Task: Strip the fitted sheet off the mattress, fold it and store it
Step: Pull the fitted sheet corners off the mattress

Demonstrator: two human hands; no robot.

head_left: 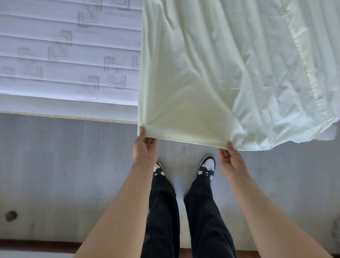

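Observation:
A pale cream fitted sheet (pixel 216 68) lies folded over on the right part of the bare white quilted mattress (pixel 61 55), its near edge hanging past the mattress side. My left hand (pixel 145 149) pinches the sheet's near left corner between thumb and fingers. My right hand (pixel 231 160) pinches the near edge further right, where the cloth bunches. The near edge is stretched taut between the two hands. A stitched elastic hem (pixel 304 62) runs diagonally across the sheet's right side.
I stand on a grey floor (pixel 56 172) at the mattress side, my feet in black and white shoes (pixel 206 166) just below the sheet's edge. A dark wooden strip (pixel 33 243) crosses the floor behind me. A small pale object (pixel 339 230) sits at the right edge.

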